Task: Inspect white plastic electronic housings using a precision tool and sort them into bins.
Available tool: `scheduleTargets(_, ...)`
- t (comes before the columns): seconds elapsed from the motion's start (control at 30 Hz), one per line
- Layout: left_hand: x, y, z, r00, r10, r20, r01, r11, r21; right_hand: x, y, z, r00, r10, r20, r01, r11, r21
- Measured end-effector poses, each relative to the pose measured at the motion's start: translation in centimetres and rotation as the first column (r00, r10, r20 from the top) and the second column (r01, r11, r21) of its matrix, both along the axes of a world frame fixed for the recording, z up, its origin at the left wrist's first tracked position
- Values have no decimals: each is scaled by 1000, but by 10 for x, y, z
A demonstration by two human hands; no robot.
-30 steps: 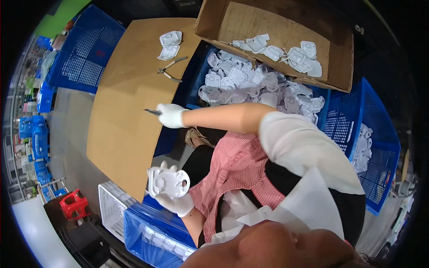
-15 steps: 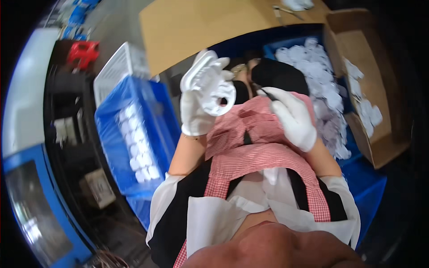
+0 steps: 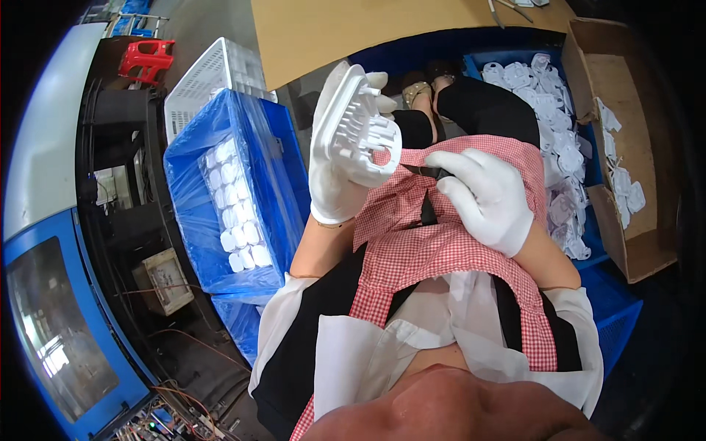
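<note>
My gloved left hand (image 3: pixel 329 189) holds up a white moulded plastic part (image 3: pixel 360 136), gripped along its outer side. Upright pins stand inside it, and a round ring (image 3: pixel 392 160) sticks out at its lower right. My right hand (image 3: pixel 489 198), also in a white glove, is closed around a slim black knife-like tool (image 3: pixel 426 171). The tool's narrow tip points left at the ring; whether the two touch I cannot tell. Both hands are above my red checked apron (image 3: pixel 456 242).
On my left, a blue crate lined with plastic film (image 3: pixel 279 162) holds stacked white parts (image 3: pixel 234 195). Behind it stand a white basket (image 3: pixel 213 73) and a red stool (image 3: pixel 147 60). At right, a blue bin holds loose white parts (image 3: pixel 562 140) beside a cardboard box (image 3: pixel 647 242). A cardboard-coloured tabletop (image 3: pixel 397 29) lies ahead.
The tool in my right hand has come up close to the ring of the part. My left hand has turned the part so its pins show. The whole view has shifted slightly.
</note>
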State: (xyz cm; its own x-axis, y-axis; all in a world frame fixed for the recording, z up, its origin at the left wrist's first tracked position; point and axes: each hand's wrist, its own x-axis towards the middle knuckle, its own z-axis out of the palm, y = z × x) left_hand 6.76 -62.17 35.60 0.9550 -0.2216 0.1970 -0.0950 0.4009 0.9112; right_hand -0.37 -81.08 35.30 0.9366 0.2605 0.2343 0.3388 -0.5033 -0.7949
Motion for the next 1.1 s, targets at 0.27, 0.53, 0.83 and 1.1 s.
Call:
scheduleTargets(0.27,0,-1,-3,1000,-16,9,16,1000,-15,7,5,3,999,-29,-14,29,999,-30)
scheduleTargets(0.53,3,-3,-9,999,-38,11,38,999,-31,13,11,0,999,-38,31,38,999,9)
scheduleTargets(0.83,11,5,-6,657,-432,-618,154,879,-451,32,-5,5,979,65,195,-42,992,-121)
scheduleTargets(1.1,6,3,-5,637,-438,-634,137,874,-466,37,-10,11,965,212,156,-178,963,-204)
